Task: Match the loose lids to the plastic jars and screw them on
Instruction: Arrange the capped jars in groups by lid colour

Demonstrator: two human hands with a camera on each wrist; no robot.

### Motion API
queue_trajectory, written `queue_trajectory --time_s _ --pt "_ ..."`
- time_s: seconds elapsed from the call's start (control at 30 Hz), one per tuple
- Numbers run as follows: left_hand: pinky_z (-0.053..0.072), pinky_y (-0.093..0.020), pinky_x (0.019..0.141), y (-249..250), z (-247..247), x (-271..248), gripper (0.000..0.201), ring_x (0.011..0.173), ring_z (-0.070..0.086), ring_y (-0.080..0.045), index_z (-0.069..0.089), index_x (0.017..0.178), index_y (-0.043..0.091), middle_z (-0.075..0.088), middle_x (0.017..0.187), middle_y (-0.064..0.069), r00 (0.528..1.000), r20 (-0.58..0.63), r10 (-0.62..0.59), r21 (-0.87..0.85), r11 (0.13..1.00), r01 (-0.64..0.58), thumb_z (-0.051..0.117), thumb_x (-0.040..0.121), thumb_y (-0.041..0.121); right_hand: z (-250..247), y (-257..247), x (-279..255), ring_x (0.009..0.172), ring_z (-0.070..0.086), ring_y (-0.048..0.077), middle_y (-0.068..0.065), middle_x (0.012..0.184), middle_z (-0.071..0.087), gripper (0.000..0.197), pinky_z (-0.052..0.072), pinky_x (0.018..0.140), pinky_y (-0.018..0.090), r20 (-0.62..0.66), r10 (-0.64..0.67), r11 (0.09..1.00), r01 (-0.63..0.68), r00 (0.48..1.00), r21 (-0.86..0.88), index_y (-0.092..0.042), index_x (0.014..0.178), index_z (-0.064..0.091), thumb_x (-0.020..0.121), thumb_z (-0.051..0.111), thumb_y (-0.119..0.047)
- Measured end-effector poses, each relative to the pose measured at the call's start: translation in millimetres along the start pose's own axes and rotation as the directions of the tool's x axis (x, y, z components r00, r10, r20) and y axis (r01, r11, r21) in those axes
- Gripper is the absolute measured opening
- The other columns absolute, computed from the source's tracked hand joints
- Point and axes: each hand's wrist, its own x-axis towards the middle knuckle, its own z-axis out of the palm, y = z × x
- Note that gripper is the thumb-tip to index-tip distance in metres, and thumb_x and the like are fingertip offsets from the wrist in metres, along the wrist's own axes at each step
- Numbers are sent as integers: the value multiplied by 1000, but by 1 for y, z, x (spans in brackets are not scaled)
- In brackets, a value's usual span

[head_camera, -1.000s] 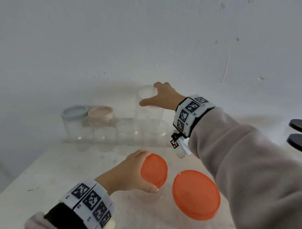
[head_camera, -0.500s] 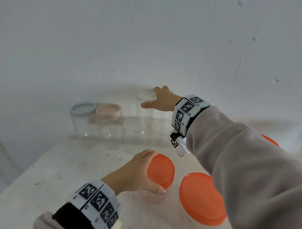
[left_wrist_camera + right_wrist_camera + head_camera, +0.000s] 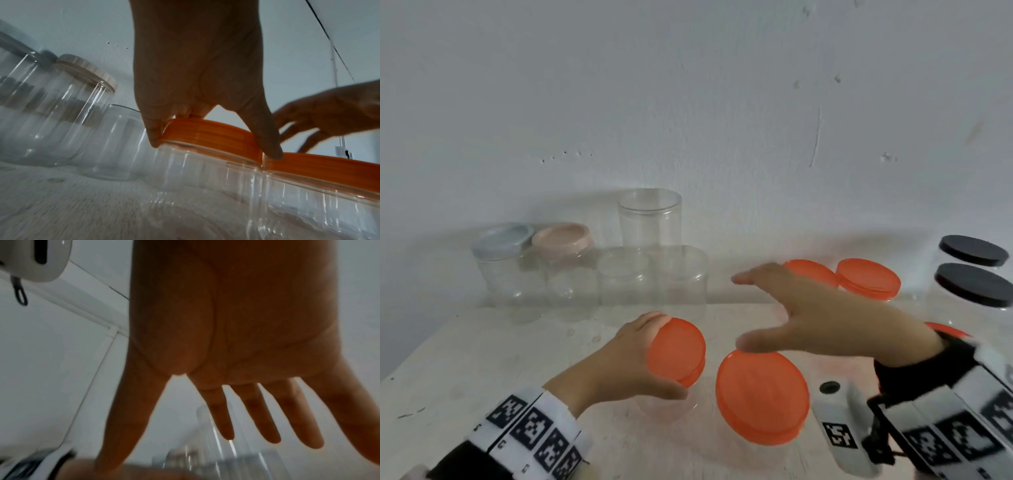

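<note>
My left hand [image 3: 640, 359] grips the orange lid [image 3: 678, 349] of a clear jar near the table's front; in the left wrist view its fingers [image 3: 152, 138] and thumb curl round the lid's rim [image 3: 209, 134]. A wider orange-lidded jar [image 3: 762, 397] stands right beside it. My right hand [image 3: 801, 315] hovers above that jar with fingers spread and holds nothing; the right wrist view shows its open palm [image 3: 246, 337]. Against the wall stand two lidless clear jars [image 3: 625, 277] with a third lidless jar [image 3: 650, 216] stacked on top.
A grey-lidded jar [image 3: 501, 236] and a pink-lidded jar [image 3: 561, 240] stand at the back left. Two more orange-lidded jars [image 3: 868, 277] sit behind my right hand. Two black-lidded jars [image 3: 974, 284] are at the far right. The white wall closes the table's far side.
My right hand has let go of the stacked clear jar at the wall and drawn back toward me, fingers spread. The jar stays on the stack. My left hand still holds the orange lid.
</note>
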Motion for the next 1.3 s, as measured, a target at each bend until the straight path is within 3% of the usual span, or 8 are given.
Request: queue_trajectory --time_s 0.2,0.37,0.6,0.77,0.9,1.03,1.13,1.3 --pt "26 -27 112 1 0 1 133 138 18 -5 10 151 35 8 153 23 1000 -9 -16 5 1000 16 66 39 79 65 18 -14 144 8 14 -17 156 1 112 29 112 44 256 92 994 -75 962 -74 -45 149 -3 69 73 -66" --pt "29 -29 112 2 0 0 131 137 20 -5 13 150 36 11 150 23 1000 -13 -13 -10 1000 13 69 39 77 81 23 -14 137 18 22 -8 151 11 109 35 106 44 163 125 992 -118 979 -52 -40 150 2 71 74 -62" --pt "30 -26 110 4 -2 -1 128 133 25 -3 14 149 36 13 143 28 1000 13 27 -26 999 -26 75 41 68 67 43 -37 122 32 13 -14 132 25 103 38 95 30 -106 212 974 -201 971 104 -41 147 16 65 75 -60" --pt "31 -14 95 18 2 11 120 126 32 0 18 149 33 22 139 25 995 18 101 -18 995 -100 80 50 60 14 68 -52 125 37 22 -8 135 30 97 42 97 41 -499 409 903 -261 764 341 -39 145 27 61 72 -58" --pt "35 -13 90 43 6 32 118 121 37 3 25 146 35 29 135 25 983 -12 182 -8 983 -182 74 44 68 -11 92 -45 131 28 28 3 144 29 94 32 87 37 -613 522 851 -314 593 421 -29 148 28 70 75 -51" --pt "30 -5 86 81 8 63 109 119 35 6 30 139 41 27 132 26 949 -96 301 -16 953 -304 74 43 68 -12 112 -36 131 25 31 8 145 28 93 34 90 40 -578 601 799 -410 552 439 -26 149 26 74 75 -50" --pt "28 -14 95 112 3 93 96 122 35 1 31 133 47 27 132 18 903 -205 377 -35 919 -392 86 54 52 -7 119 -32 133 24 34 9 147 28 96 35 99 48 -564 631 776 -451 533 442 -25 150 25 72 75 -54" --pt "30 -27 102 157 -1 143 103 131 32 -15 31 145 25 25 144 1 854 -381 355 -26 919 -393 85 60 48 -2 123 -26 136 24 33 9 151 26 103 33 106 52 -587 627 779 -431 513 456 -27 152 19 70 76 -55"
